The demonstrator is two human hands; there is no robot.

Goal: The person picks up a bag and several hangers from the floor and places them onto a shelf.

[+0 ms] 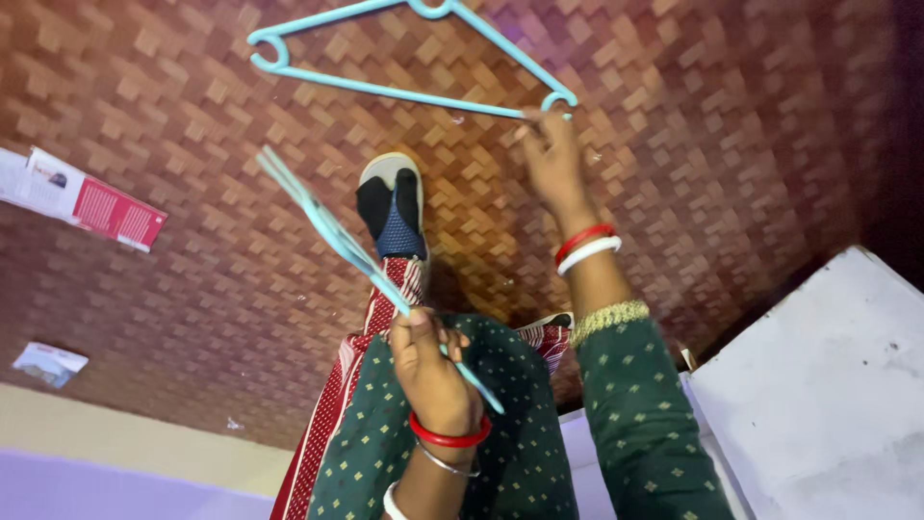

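My left hand [430, 361] is closed around a bundle of light blue plastic hangers [332, 236] that stick out up and to the left, seen edge-on. My right hand [551, 159] reaches forward and its fingertips touch the right corner of another light blue hanger [404, 91] lying flat on the woven brown mat [731, 125]. Both wrists carry red and white bangles, and the sleeves are dark green with small dots. My foot in a black and blue sock [393, 207] rests on the mat between the two hands.
A red and white printed leaflet [82, 197] lies on the mat at the left, and a small paper [48, 363] sits lower left. A white slab-like surface [818, 395] fills the lower right. A pale floor strip [115, 448] borders the mat.
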